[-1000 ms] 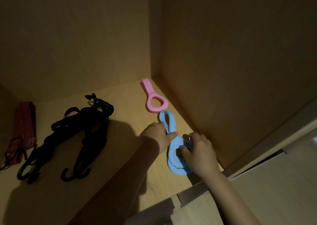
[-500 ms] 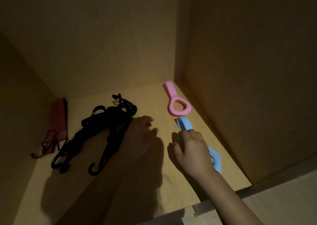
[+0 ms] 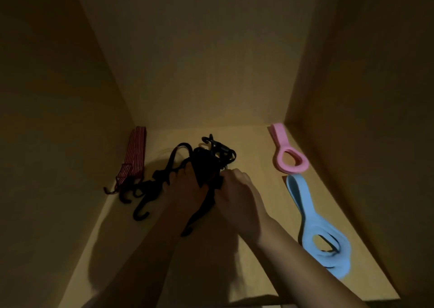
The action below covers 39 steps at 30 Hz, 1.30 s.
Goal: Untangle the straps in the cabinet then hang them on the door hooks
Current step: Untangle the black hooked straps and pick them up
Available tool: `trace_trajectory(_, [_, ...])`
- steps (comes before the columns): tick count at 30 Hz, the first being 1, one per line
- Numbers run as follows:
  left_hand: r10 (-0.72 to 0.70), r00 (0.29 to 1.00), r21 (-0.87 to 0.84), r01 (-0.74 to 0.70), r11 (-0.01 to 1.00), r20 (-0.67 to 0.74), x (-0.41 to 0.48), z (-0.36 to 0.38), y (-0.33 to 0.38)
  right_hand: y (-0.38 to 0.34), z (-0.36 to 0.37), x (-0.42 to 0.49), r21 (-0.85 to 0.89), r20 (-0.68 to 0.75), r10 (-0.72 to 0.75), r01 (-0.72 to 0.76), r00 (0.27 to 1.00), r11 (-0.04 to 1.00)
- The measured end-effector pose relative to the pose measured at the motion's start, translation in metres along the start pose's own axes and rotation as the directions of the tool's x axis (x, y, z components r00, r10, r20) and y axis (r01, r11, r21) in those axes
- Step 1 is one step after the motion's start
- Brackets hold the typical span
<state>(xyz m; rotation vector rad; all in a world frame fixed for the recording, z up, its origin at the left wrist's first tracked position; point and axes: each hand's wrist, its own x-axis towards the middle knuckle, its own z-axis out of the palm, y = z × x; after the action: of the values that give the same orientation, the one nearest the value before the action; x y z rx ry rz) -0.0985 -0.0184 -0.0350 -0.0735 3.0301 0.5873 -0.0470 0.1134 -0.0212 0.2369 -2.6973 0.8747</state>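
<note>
Dim cabinet floor (image 3: 253,166): left hand (image 3: 185,190), right hand (image 3: 237,190) abandon four-o'clock blue rubber loop (image 3: 303,197), now gripping tangled black hooked straps (image 3: 204,162); untangling starts.

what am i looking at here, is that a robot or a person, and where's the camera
No robot: these are a person's two bare arms, seen from a camera worn on their head that looks down into a dim wooden cabinet. On its floor lie a red strap at the left, tangled black straps with hooks in the middle, and a pink loop and a blue loop along the right wall. The left hand and right hand both grip the black straps; the dim light hides the exact hold.
</note>
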Motion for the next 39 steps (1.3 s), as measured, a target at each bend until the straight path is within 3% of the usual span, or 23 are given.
trace_trajectory(5, [0.087, 0.996, -0.169, -0.083, 0.982, 0.017, -0.020, 0.004, -0.004, 0.000, 0.003, -0.002, 0.063, 0.021, 0.029, -0.030, 0.999, 0.998])
trace_trajectory(8, [0.112, 0.993, -0.359, -0.089, 0.929, 0.044, -0.038, 0.000, 0.001, 0.002, 0.000, -0.004, 0.147, -0.068, 0.175, -0.164, 0.982, 0.975])
trace_trajectory(11, [0.069, 0.997, -0.405, -0.051, 0.913, 0.031, -0.047, -0.001, -0.002, 0.009, -0.007, -0.004, 0.222, -0.184, 0.327, -0.285, 0.927, 0.933])
trace_trajectory(15, [0.046, 0.998, -0.417, -0.025, 0.909, 0.042, -0.055, -0.004, -0.001, 0.020, -0.008, 0.004, 0.267, 0.068, 0.468, -0.468, 0.881, 0.842])
trace_trajectory(17, [0.054, 0.997, -0.429, -0.025, 0.903, 0.054, -0.060, -0.006, 0.000, 0.021, -0.006, 0.005, 0.311, 0.126, 0.428, -0.445, 0.895, 0.840])
trace_trajectory(20, [0.034, 0.996, -0.473, 0.010, 0.881, 0.084, -0.064, -0.010, 0.002, 0.018, -0.012, 0.006, 0.444, 0.078, 0.410, -0.400, 0.909, 0.802])
trace_trajectory(25, [0.148, 0.982, -0.238, -0.171, 0.956, -0.115, -0.071, -0.014, 0.011, -0.003, -0.036, 0.005, 0.644, 0.056, 0.329, -0.286, 0.943, 0.709])
trace_trajectory(30, [0.226, 0.965, -0.533, -0.261, 0.805, -0.131, -0.061, -0.020, 0.029, -0.023, -0.048, 0.001, 0.752, 0.080, 0.247, -0.220, 0.966, 0.621])
trace_trajectory(33, [0.138, 0.988, -0.564, -0.155, 0.811, -0.072, -0.056, -0.018, 0.029, -0.024, -0.049, -0.002, 0.768, 0.082, 0.265, -0.231, 0.961, 0.598])
trace_trajectory(36, [0.026, 0.996, -0.629, 0.037, 0.776, 0.091, -0.054, -0.017, 0.024, -0.019, -0.048, -0.005, 0.763, 0.069, 0.292, -0.239, 0.954, 0.600])
trace_trajectory(39, [0.025, 0.977, -0.683, 0.128, 0.719, 0.210, -0.055, -0.021, 0.018, -0.012, -0.047, -0.008, 0.744, 0.026, 0.331, -0.240, 0.943, 0.624])
